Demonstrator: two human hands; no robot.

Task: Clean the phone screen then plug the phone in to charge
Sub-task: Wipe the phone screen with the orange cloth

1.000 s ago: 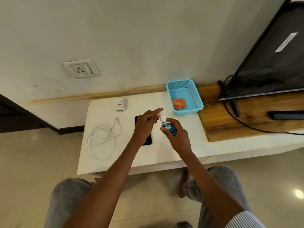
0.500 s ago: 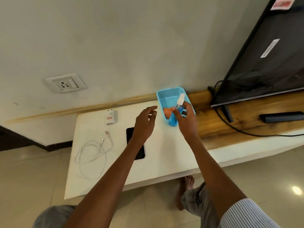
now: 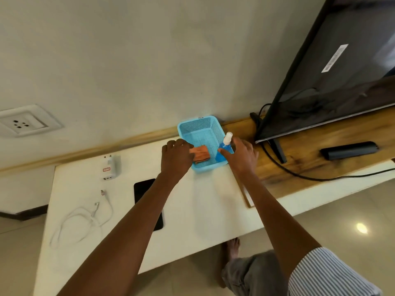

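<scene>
Both hands are at the basket (image 3: 198, 124) at the back of the table (image 3: 205, 201). The right hand (image 3: 241, 159) wraps the spray bottle (image 3: 224, 149), standing it upright in the basket's right corner; the fingers curl round it, so call it gripped. The left hand (image 3: 176, 159) reaches over the near-left rim with fingertips on the orange cloth (image 3: 202, 154) — touching it for sure, but whether it is pinched I cannot tell.

The phone (image 3: 143, 186) lies flat, screen up, on the table, partly under the left forearm, untouched. Charger (image 3: 110, 167) and cable (image 3: 85, 218) wait to its left, the wall socket (image 3: 23, 122) above them.

So this looks like the swap within the cleaning step: bottle parked, cloth fetched. Next move, as I judge it: lift the cloth clear of the basket wall, bring it to the phone and wipe, with the right hand free to steady it. Plugging in is not yet begun.
</scene>
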